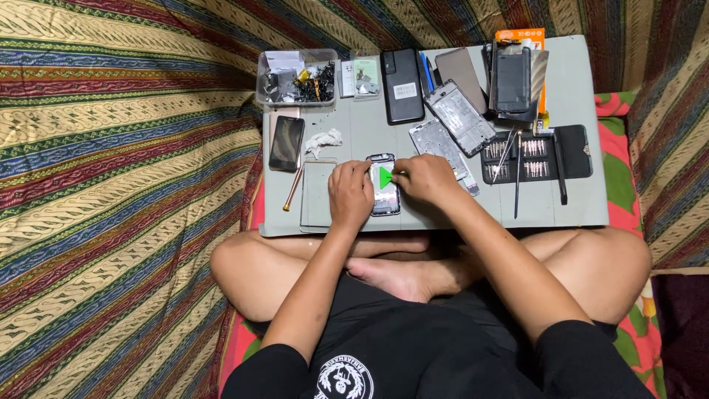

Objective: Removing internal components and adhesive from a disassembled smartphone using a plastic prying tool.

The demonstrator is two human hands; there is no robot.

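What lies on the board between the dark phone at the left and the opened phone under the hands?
In the head view, a crumpled white tissue lies between the dark phone and the opened phone, slightly above them.

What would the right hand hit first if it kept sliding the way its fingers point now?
The right hand points toward the person's left, holding a green triangular pick over the opened phone. Straight on, it would likely meet the left hand first, whose fingers rest on that phone's edge.
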